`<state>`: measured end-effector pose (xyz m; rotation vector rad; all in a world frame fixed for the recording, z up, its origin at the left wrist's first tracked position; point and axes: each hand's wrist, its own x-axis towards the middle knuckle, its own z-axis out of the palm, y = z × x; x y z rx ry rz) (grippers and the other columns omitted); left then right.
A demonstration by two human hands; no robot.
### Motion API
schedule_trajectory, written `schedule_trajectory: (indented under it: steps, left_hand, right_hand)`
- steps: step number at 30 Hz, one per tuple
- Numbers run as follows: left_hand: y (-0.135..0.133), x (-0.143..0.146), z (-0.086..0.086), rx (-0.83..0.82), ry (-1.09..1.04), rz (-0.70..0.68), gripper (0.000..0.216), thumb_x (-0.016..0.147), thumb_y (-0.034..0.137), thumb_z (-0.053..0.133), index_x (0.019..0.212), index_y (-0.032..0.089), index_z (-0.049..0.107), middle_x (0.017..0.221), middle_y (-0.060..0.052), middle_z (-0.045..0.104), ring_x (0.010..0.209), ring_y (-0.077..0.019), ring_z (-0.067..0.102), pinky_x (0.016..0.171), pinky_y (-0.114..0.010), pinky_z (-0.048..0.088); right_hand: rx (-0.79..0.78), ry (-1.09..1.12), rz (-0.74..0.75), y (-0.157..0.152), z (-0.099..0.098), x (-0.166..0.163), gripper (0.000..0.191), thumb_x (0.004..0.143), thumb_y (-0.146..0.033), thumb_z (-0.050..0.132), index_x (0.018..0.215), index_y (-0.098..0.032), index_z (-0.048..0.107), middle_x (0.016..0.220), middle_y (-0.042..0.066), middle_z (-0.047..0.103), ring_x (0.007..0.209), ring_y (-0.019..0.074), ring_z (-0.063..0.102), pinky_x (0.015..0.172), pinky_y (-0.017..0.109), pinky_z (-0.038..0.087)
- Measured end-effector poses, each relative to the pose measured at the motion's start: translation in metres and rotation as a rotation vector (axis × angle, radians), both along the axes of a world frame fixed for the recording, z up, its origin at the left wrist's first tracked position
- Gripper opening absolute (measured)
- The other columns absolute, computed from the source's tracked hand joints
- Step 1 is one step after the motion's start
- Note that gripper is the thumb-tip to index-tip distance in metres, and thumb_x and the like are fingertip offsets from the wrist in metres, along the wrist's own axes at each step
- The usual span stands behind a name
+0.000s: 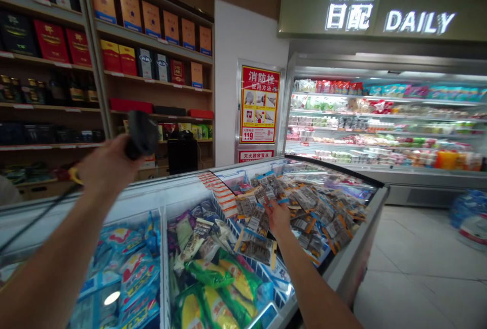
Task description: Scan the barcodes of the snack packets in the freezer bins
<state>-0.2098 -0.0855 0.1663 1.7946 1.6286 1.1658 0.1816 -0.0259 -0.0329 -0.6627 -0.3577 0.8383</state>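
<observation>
My left hand [110, 161] is raised above the left part of a chest freezer, closed round the handle of a black handheld barcode scanner [142, 133]. A dark cable [38, 217] trails from it down to the left. My right hand [278, 216] reaches over a heap of small snack packets [304, 197] with grey-brown printing and orange or blue edges, lying on top of the freezer. Its fingers are stretched out and touch a packet near the middle of the heap. One packet [256, 249] lies just below and left of that hand.
Inside the freezer are blue ice-cream bags [133, 278] and green-yellow corn-shaped packs [224, 288]. Shelves with boxed bottles [152, 19] stand at the back left, a lit chiller [380, 126] at the back right. Water bottles [472, 222] stand on the tiled floor [414, 268].
</observation>
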Motion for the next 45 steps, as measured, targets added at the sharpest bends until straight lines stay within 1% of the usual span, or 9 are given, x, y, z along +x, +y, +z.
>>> schedule_trajectory:
  steps: [4,7,11,16,23,27,31,36,45]
  left_hand:
    - [0.013,0.100,-0.048,-0.070,-0.237,-0.164,0.047,0.063,0.052,0.054,0.088,0.012,0.056,0.061,0.001,0.057,0.067,-0.0138,0.052,0.057,-0.022,0.035]
    - [0.018,0.150,-0.081,-0.165,-0.378,-0.322,0.043,0.057,0.049,0.060,0.079,0.012,0.055,0.054,0.003,0.052,0.054,-0.0104,0.047,0.051,-0.020,0.031]
    - [0.015,0.181,-0.115,-0.372,-0.519,-0.540,0.034,0.055,0.042,0.065,0.067,0.014,0.050,0.052,0.003,0.049,0.048,-0.0076,0.041,0.047,-0.020,0.029]
    - [0.000,0.204,-0.141,-0.530,-0.586,-0.665,0.032,0.057,0.042,0.063,0.061,0.013,0.050,0.053,0.001,0.050,0.048,-0.0077,0.043,0.049,-0.021,0.031]
    - [0.002,0.191,-0.149,-0.543,-0.615,-0.695,0.030,0.062,0.042,0.060,0.064,0.014,0.051,0.055,0.002,0.050,0.049,-0.0082,0.044,0.049,-0.022,0.032]
    - [0.001,0.177,-0.154,-0.521,-0.622,-0.633,0.031,0.063,0.043,0.058,0.059,0.014,0.050,0.051,0.002,0.048,0.047,-0.0076,0.042,0.047,-0.022,0.031]
    - [-0.001,0.184,-0.152,-0.461,-0.649,-0.558,0.031,0.059,0.043,0.061,0.060,0.013,0.051,0.052,0.002,0.049,0.046,-0.0076,0.042,0.046,-0.021,0.031]
    - [0.003,0.196,-0.151,-0.425,-0.655,-0.580,0.030,0.058,0.041,0.063,0.066,0.014,0.053,0.052,0.002,0.050,0.046,-0.0075,0.043,0.046,-0.021,0.032]
    - [0.012,0.179,-0.148,-0.463,-0.764,-0.587,0.028,0.060,0.037,0.063,0.071,0.014,0.053,0.056,0.002,0.052,0.048,-0.0065,0.044,0.048,-0.020,0.034]
  right_hand:
    - [0.021,0.007,0.006,0.000,-0.001,0.003,0.020,0.054,-0.010,0.060,0.068,-0.020,0.050,0.062,-0.006,0.061,0.062,0.0112,0.062,0.056,0.024,0.050]
    - [0.016,0.027,0.005,0.001,-0.001,0.005,0.021,0.053,-0.011,0.061,0.067,-0.021,0.050,0.061,-0.007,0.062,0.062,0.0120,0.062,0.055,0.024,0.050]
    - [0.010,0.029,0.006,0.000,0.000,0.008,0.022,0.053,-0.010,0.062,0.068,-0.021,0.049,0.065,-0.006,0.063,0.064,0.0120,0.062,0.057,0.024,0.050]
    - [0.000,0.016,0.015,-0.001,0.000,0.008,0.019,0.056,-0.008,0.060,0.066,-0.020,0.048,0.066,-0.006,0.063,0.065,0.0107,0.062,0.059,0.023,0.049]
    - [-0.031,0.060,0.016,0.001,-0.001,0.009,0.022,0.058,-0.004,0.056,0.070,-0.021,0.050,0.064,-0.007,0.061,0.065,0.0107,0.062,0.058,0.023,0.050]
    - [-0.038,0.025,0.009,0.001,-0.002,0.009,0.020,0.058,-0.005,0.056,0.070,-0.020,0.049,0.065,-0.006,0.061,0.064,0.0106,0.062,0.057,0.023,0.050]
    - [-0.037,0.015,0.002,0.000,-0.002,0.008,0.020,0.058,-0.004,0.056,0.069,-0.019,0.049,0.063,-0.007,0.059,0.063,0.0100,0.061,0.059,0.023,0.049]
    - [-0.031,0.000,-0.011,0.001,-0.005,0.008,0.020,0.059,-0.004,0.055,0.070,-0.019,0.048,0.062,-0.007,0.059,0.065,0.0097,0.061,0.060,0.023,0.049]
    - [-0.040,-0.014,-0.031,0.004,-0.009,0.009,0.020,0.059,-0.005,0.056,0.070,-0.020,0.049,0.063,-0.007,0.060,0.062,0.0089,0.061,0.058,0.022,0.050]
